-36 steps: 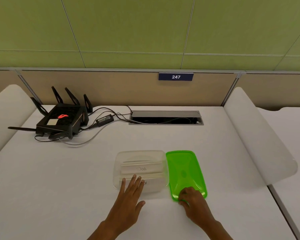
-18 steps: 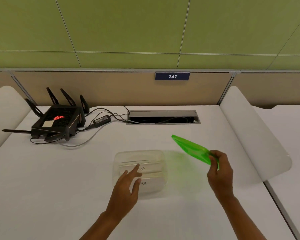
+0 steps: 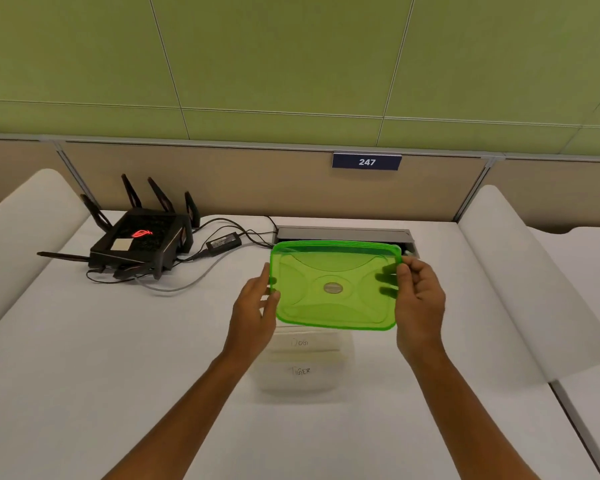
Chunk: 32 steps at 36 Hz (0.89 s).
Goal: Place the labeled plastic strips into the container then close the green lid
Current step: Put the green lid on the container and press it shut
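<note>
A translucent green lid [image 3: 335,285] hangs in the air above the table, held level by both hands. My left hand [image 3: 255,313] grips its left edge and my right hand [image 3: 418,299] grips its right edge. Below and slightly nearer to me sits the clear plastic container [image 3: 302,386] on the white table. Inside it lie labeled plastic strips [image 3: 300,370]; two handwritten labels show through. The lid covers the container's far part from view.
A black router [image 3: 141,242] with antennas and its cables sits at the back left. A grey cable slot [image 3: 343,233] lies in the table behind the lid. White curved dividers [image 3: 534,289] rise at both sides. A sign reading 247 hangs on the back panel.
My right hand lifted the green lid off the table from beside the container and brought it over the container. My left hand left the container and took the lid's left edge.
</note>
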Available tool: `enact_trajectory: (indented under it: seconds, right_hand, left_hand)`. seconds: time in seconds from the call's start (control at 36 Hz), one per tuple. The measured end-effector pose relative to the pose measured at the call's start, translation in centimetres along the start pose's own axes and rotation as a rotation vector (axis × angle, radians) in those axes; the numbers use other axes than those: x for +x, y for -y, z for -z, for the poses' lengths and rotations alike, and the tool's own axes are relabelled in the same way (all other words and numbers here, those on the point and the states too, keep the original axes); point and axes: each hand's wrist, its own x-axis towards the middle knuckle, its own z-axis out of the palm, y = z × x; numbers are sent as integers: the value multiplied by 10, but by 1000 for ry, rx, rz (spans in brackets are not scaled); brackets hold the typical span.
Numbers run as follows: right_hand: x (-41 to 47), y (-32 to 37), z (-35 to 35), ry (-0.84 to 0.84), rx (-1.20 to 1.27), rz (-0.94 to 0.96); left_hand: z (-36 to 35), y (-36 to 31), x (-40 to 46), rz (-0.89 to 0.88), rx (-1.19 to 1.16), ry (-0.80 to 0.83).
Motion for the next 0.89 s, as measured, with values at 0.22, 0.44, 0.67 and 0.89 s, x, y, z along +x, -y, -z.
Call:
enact_trajectory:
  seconds: [0.22,0.44,0.67,0.89]
  right_hand:
    - [-5,-44,-26,-8,-203,-232]
    - [-16,-99,-23,203,-731,-179]
    - [-21,-129,-18,242,-862,-226]
    - [-22,-134,-19,276,-911,-205]
  left_hand:
    - [14,31,-7,301,99,36]
    - [11,58,-27,408,280,173]
    - [4,74,-33,467,348,167]
    - [5,82,-35,504,348,178]
